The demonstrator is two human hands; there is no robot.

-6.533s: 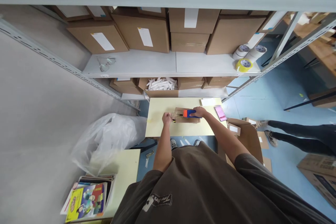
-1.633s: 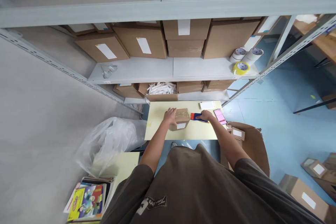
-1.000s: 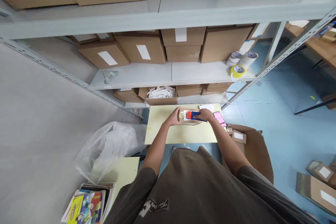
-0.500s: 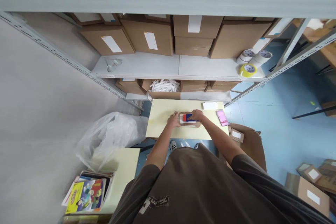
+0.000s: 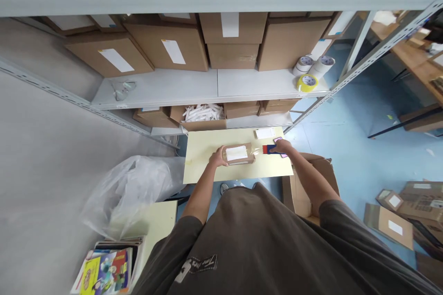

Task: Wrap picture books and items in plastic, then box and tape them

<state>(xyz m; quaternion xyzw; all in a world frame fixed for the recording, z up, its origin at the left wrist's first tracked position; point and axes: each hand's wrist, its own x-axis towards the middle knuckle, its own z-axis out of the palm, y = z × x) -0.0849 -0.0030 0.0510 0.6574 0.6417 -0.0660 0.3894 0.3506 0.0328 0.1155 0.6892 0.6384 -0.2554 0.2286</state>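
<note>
A small brown cardboard box (image 5: 238, 154) with a white label on top lies on the pale yellow table (image 5: 204, 166). My left hand (image 5: 218, 156) is closed against the box's left end. My right hand (image 5: 283, 147) grips a red and blue tape dispenser (image 5: 269, 149) just right of the box. A strip of clear tape (image 5: 256, 151) stretches from the dispenser to the box. A pink phone (image 5: 278, 140) lies partly hidden under my right hand.
A white paper (image 5: 265, 133) lies at the table's far edge. Grey shelving (image 5: 214, 87) behind holds labelled cartons and tape rolls (image 5: 307, 82). An open carton (image 5: 311, 184) stands right of the table, a plastic bag (image 5: 128, 189) left, books (image 5: 104, 276) near left.
My right hand has drawn the dispenser off the box top to the right, trailing tape. The white label on the box now shows. My left hand stays on the left end.
</note>
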